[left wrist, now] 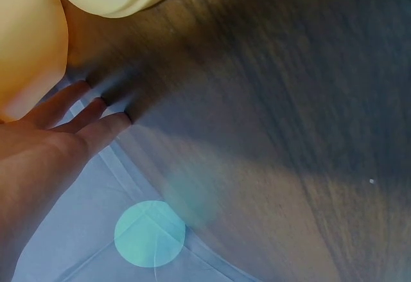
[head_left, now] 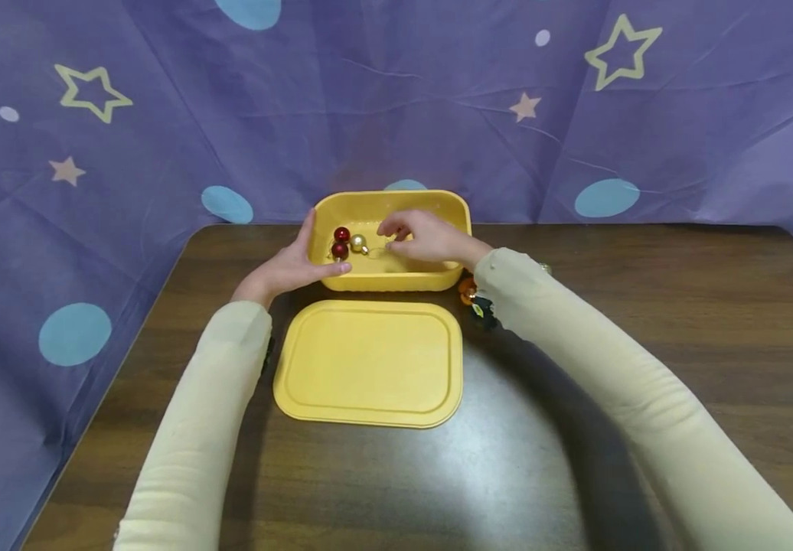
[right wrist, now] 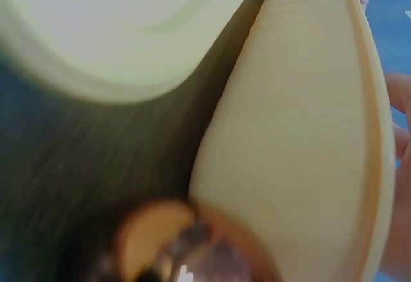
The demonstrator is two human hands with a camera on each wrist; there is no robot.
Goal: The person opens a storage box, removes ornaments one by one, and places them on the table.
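A yellow plastic box point(head_left: 396, 282) stands open at the back of the table. Inside lie two red balls point(head_left: 340, 250) and a gold ball point(head_left: 358, 242), like small Christmas baubles. My left hand point(head_left: 289, 268) rests on the box's left side, its thumb along the front rim and its fingers straight along the outer wall. Reaching into the box from the right, my right hand point(head_left: 426, 236) has bent fingers just right of the gold ball. Something small glints near its fingertips, but whether they pinch it is hidden.
A yellow lid point(head_left: 369, 363) lies flat in front of the box. By the right sleeve are an orange bauble point(head_left: 467, 291) and a dark object point(head_left: 484, 312). A small greenish thing point(head_left: 546, 268) shows beyond that sleeve. A purple curtain point(head_left: 396, 99) hangs behind the table.
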